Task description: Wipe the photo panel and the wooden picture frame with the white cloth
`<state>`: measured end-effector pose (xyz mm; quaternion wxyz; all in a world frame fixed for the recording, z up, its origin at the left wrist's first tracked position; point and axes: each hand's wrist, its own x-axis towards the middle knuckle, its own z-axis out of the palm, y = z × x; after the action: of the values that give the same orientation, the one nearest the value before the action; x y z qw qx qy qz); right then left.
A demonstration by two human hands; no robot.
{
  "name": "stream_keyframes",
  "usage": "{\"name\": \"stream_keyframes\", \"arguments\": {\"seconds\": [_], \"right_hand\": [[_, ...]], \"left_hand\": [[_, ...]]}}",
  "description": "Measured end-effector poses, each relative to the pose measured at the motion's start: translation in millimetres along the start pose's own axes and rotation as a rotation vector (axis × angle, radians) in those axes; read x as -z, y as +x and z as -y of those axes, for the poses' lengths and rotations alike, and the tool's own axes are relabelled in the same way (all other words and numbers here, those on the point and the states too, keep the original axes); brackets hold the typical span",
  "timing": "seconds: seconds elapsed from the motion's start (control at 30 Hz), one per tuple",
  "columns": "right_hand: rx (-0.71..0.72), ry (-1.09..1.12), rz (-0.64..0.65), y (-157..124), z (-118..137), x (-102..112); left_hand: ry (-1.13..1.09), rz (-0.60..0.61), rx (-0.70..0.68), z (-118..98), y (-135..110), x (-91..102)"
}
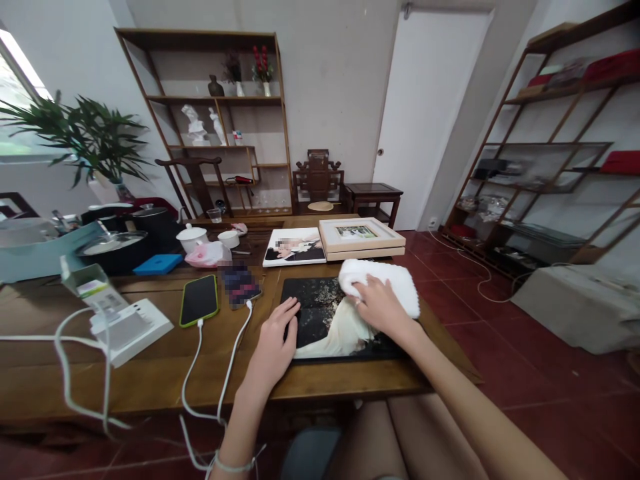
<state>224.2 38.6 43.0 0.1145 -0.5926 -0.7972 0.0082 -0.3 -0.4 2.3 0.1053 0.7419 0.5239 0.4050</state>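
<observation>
A dark photo panel (313, 327) showing a long white gown lies flat near the table's front edge. Resting on its left side is my left hand (277, 333), fingers stretched out and holding nothing. My right hand (377, 303) grips a folded white towel (400, 283) with its fingers bent into the cloth. The towel covers the panel's upper right corner and reaches past it. Behind the panel are a white-edged photo print (295, 248) and, to its right, light wooden picture frames (363, 240) in a stack.
Left of the panel, two phones (199, 301) are plugged into white cables (186, 380). Further left are an opened white box (133, 330), a blue box (157, 264) and dark pots (114, 248). Shelves (210, 99), a chair (319, 177) and a side table (374, 192) stand behind.
</observation>
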Motion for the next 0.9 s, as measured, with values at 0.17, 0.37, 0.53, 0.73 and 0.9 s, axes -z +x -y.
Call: {"name": "stream_keyframes", "arguments": {"seconds": [0.17,0.37,0.53,0.73,0.9], "right_hand": [[0.291,0.093,0.051,-6,56,-3],[0.594,0.213,0.123,-55,77,2],[0.542,0.260,0.132,-96,50,6],[0.218,0.106,0.054,-78,4,9],[0.154,0.128,0.043,-7,3,10]], "left_hand": [[-0.226,-0.109,0.020,-6,-2,6.7],[-0.370,-0.203,0.109,2,-4,4.8],[-0.228,-0.129,0.046,-2,-3,2.2],[-0.026,-0.020,-0.043,-6,-2,-3.0],[-0.032,-0.018,-0.094,-1,-2,-4.8]]}}
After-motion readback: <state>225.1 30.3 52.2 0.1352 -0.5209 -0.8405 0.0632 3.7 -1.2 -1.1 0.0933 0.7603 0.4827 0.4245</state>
